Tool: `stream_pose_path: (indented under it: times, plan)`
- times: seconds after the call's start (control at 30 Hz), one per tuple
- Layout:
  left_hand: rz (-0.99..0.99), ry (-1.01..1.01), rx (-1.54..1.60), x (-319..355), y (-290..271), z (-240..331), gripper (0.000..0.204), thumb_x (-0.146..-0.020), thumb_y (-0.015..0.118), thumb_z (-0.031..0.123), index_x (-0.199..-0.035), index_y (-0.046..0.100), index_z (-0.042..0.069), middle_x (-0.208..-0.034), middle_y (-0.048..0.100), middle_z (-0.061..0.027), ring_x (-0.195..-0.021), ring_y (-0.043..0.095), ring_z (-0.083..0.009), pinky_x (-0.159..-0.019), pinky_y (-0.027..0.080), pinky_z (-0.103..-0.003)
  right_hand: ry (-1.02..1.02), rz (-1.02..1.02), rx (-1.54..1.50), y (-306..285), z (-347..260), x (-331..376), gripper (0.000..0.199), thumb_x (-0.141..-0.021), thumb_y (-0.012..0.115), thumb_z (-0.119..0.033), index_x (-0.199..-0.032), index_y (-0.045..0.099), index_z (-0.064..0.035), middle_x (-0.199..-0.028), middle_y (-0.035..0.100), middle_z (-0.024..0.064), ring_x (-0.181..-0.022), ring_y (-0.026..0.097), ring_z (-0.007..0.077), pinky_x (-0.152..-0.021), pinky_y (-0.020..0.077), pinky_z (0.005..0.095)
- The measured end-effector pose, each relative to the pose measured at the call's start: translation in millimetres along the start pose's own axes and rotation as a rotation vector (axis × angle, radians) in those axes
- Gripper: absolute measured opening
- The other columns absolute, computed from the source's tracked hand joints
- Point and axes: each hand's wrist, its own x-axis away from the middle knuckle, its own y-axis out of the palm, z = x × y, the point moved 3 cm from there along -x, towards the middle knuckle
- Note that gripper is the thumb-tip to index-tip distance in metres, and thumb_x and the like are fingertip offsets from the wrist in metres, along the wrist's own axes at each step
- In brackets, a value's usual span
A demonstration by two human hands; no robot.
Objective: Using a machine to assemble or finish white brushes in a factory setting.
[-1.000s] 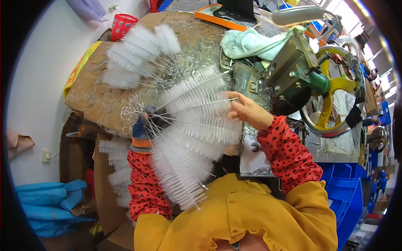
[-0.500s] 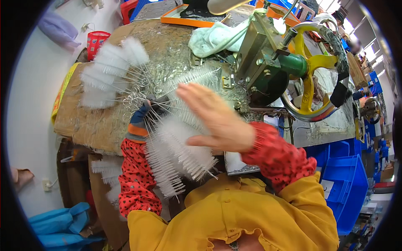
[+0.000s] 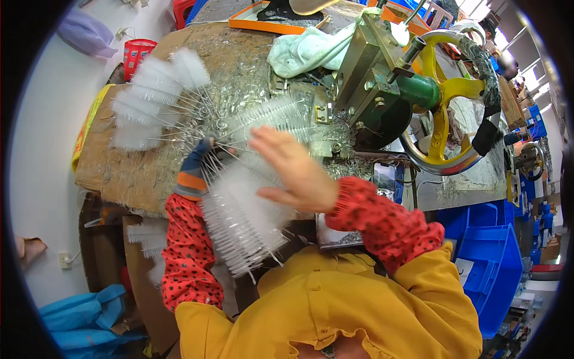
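My left hand [image 3: 195, 169], in a dark blue glove with an orange band, is closed round the wire stems of several white bristle brushes [image 3: 239, 215]. Their bristle heads hang toward me over the table's near edge. Bare and slightly blurred, my right hand [image 3: 296, 173] has its fingers stretched out, above or against the right side of these brushes; contact is unclear. More white bristles [image 3: 269, 119] spread just beyond it, and whether they belong to the held bunch is hard to tell. A fan of white brushes [image 3: 152, 99] with looped wire ends lies on the left.
A green machine [image 3: 382, 96] with a yellow-spoked handwheel [image 3: 445, 102] stands at the right of the worn table [image 3: 131, 185]. A pale cloth [image 3: 305, 52] and an orange tray [image 3: 263, 25] lie behind. Blue bins [image 3: 490, 269] sit at lower right. A red container [image 3: 139, 57] is far left.
My right hand has shifted slightly left and down, still stretched out. The held brushes have moved a little left with my left hand, and their heads sit closer together.
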Motion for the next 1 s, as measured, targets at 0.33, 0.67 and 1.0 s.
stream_pose_path:
  times: [0.33, 0.67, 1.0]
  plan:
    - [-0.074, 0.019, -0.169, -21.5, 19.0, 11.9, 0.022, -0.085, 0.054, 0.025, -0.095, 0.054, 0.006, -0.099, 0.060, -0.0173, -0.089, 0.060, -0.0281, -0.072, 0.052, -0.039, 0.184, 0.924, 0.756, -162.7, 15.3, 137.6, 0.068, -0.072, 0.066, -0.004, -0.128, 0.027, 0.0018, -0.128, 0.034, 0.0140, -0.114, 0.037, 0.0266, -0.100, 0.0264, 0.0376]
    - [-0.121, -0.031, -0.206, -44.5, 46.4, 32.4, 0.036, -0.084, 0.055, 0.026, -0.100, 0.055, -0.006, -0.092, 0.062, -0.0168, -0.081, 0.062, -0.0249, -0.073, 0.052, -0.034, 0.664, 1.141, 0.166, -194.5, 55.5, 173.6, 0.040, -0.077, 0.065, -0.011, -0.109, 0.044, 0.0018, -0.071, 0.051, 0.0034, -0.052, 0.051, 0.0099, -0.050, 0.0427, 0.0220]
    - [-0.117, -0.093, -0.378, -62.3, 57.0, 35.4, 0.039, -0.083, 0.056, 0.031, -0.100, 0.056, -0.004, -0.089, 0.063, -0.0160, -0.078, 0.063, -0.0220, -0.070, 0.053, -0.032, 0.904, 0.300, 0.253, -355.3, 105.5, 85.7, 0.027, -0.076, 0.060, -0.032, -0.077, 0.051, -0.0057, -0.052, 0.043, -0.0017, -0.038, 0.041, 0.0064, -0.038, 0.0316, 0.0203]
